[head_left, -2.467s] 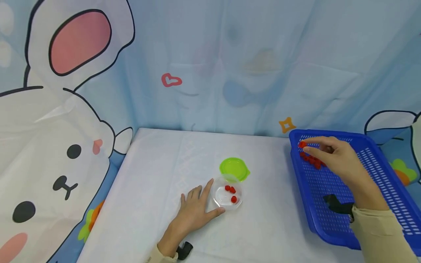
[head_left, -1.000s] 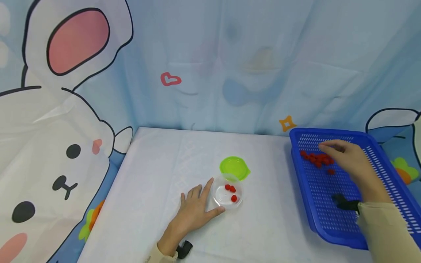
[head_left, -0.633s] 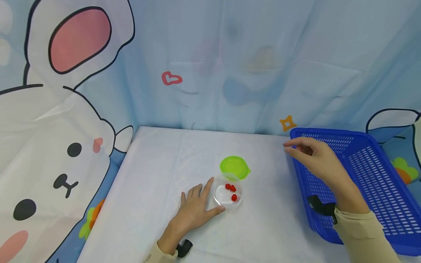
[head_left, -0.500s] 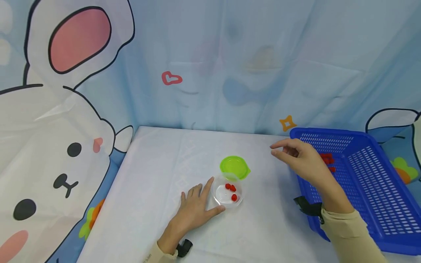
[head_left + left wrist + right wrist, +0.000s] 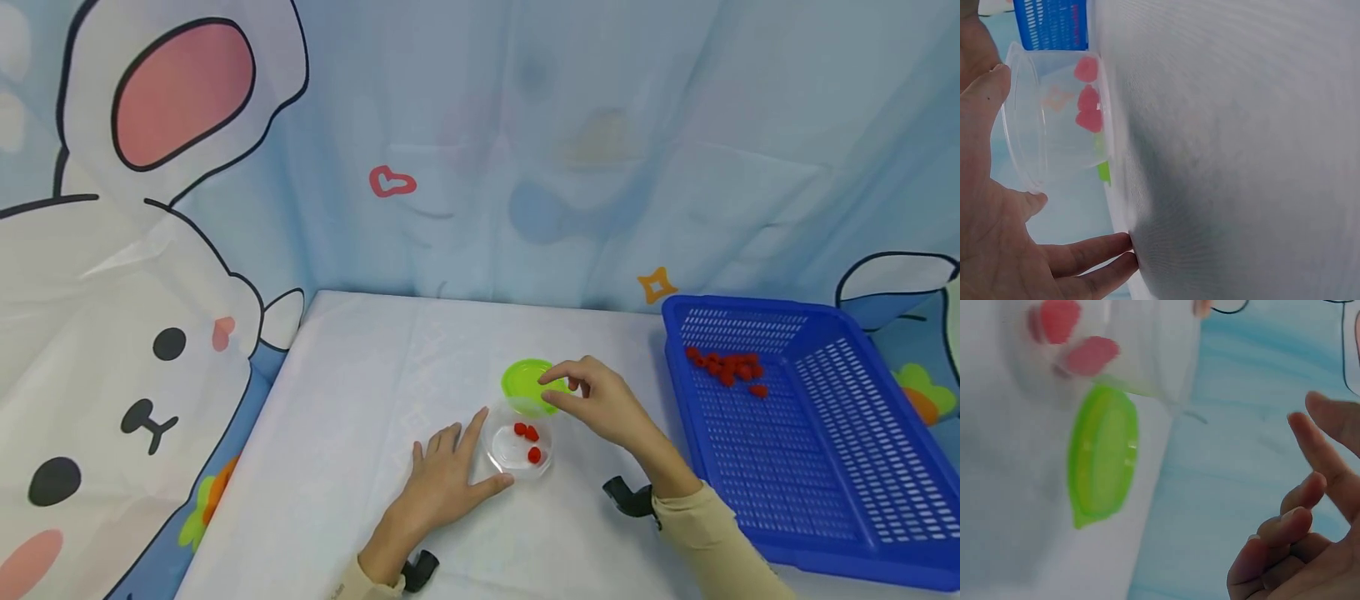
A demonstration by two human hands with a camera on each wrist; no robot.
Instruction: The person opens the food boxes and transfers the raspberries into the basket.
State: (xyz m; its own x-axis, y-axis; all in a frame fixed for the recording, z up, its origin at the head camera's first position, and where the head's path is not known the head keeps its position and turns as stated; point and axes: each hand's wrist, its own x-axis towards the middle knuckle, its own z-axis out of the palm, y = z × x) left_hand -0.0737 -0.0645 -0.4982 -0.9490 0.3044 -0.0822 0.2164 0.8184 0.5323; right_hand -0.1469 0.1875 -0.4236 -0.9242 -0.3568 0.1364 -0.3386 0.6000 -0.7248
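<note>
A clear round plastic bowl (image 5: 498, 457) stands on the white table, with three small red raspberry-like pieces (image 5: 534, 455) inside. My left hand (image 5: 442, 487) lies at its left side, thumb and forefinger spread along the rim; in the left wrist view both tips touch the bowl (image 5: 1054, 172). My right hand (image 5: 600, 404) hovers over the right edge of a lime-green lid (image 5: 522, 381), just behind the bowl. Its thumb and forefinger are close together but apart, with nothing seen between them. In the right wrist view the other fingers curl loosely.
A blue perforated plastic basket (image 5: 795, 467) stands on the right of the table. Several more red pieces (image 5: 726, 367) lie in its far left corner. The white-covered table (image 5: 360, 375) ends at a printed blue curtain (image 5: 480, 150) behind it.
The right hand pinched a red piece over the basket, then appears without it and has moved left to the lid. The left hand and bowl have stayed in place.
</note>
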